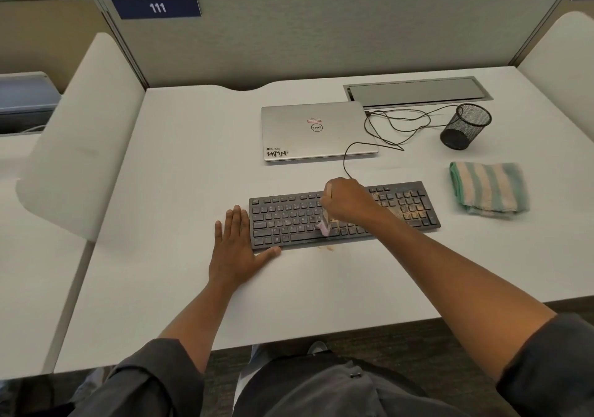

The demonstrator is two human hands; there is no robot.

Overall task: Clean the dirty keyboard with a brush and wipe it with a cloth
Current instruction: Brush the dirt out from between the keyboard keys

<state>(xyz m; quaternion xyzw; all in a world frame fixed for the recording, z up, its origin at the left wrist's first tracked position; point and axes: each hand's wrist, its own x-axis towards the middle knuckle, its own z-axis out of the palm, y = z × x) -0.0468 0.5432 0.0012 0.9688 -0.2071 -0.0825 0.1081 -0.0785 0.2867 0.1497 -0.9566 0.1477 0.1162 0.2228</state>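
Here, a flat black wired keyboard (344,215) lies near the middle of the pale grey tabletop (180,172), its long side running left to right. Yellowish-brown crumbs cover the keys at its right end, thickest over the number pad, and a few specks lie on the tabletop just in front of the keyboard's front edge.

The right hand (348,201) is over the middle of the keyboard, its grip closed around a small brush with pale pink bristles (325,225). The bristles point down and touch the keys of the lower rows; the brush is blurred, so its handle cannot be made out clearly.

The left hand (236,244) lies flat on the tabletop at the keyboard's left end, fingers straight and spread, holding nothing. Its thumb rests against the front left corner of the keyboard.

A folded cloth with green and pale pink stripes (488,188) sits on the tabletop just to the right of the keyboard, apart from it.

Behind the keyboard lies a closed silver laptop (318,130). A thin black cable (395,127) loops over the tabletop from the keyboard's back edge. A black wire-mesh pen cup (466,125) stands to the right of the laptop.
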